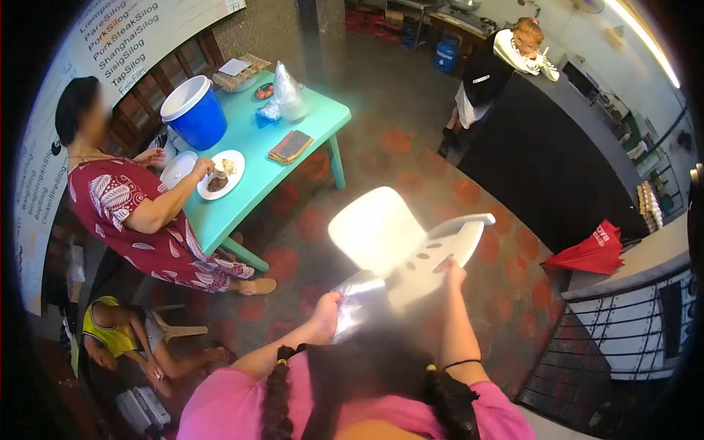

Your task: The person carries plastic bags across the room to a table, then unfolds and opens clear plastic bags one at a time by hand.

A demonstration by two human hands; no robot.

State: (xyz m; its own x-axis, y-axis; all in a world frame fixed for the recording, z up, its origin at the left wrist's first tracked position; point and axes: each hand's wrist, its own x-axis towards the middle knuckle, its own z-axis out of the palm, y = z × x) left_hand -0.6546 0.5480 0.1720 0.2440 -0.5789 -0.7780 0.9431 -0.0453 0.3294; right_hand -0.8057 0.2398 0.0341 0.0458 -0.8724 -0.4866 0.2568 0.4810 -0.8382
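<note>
My left hand is closed on a shiny silver packet in front of my chest. Further right, my right hand grips the perforated back of a white plastic chair. The chair's pale seat lies beyond the packet. Part of the packet's lower edge is blurred against my dark apron.
At a turquoise table on the left, a person in a red dress handles food on a white plate. Another person leans on a dark counter. A red umbrella is at right; a seated person is lower left.
</note>
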